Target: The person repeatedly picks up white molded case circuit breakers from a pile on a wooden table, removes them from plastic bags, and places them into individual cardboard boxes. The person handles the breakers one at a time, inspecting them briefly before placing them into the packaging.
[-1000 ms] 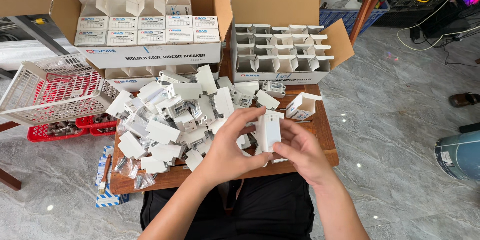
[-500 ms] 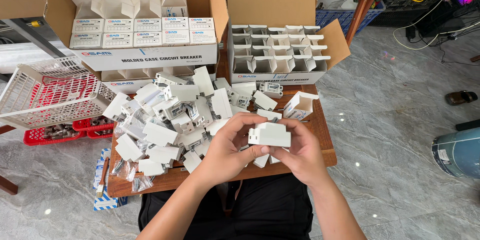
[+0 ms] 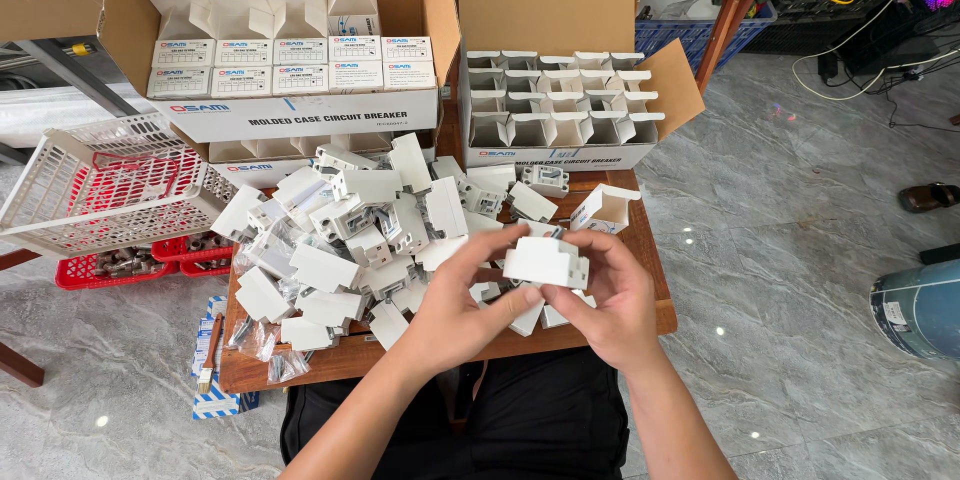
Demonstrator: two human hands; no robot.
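White plastic breaker sits pinched between both hands above the near edge of the wooden worktop: left hand grips its near-left side, right hand closes on its right end. Beside them lies a heap of white parts; an open small box stands behind.

One camera on my head looks steeply down and forward, close over my lap and the wooden worktop before me.

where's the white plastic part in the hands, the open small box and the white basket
white plastic part (image 3: 545, 262), head view, its top face
open small box (image 3: 603, 210), head view, its side wall
white basket (image 3: 110, 185), head view, its mesh wall
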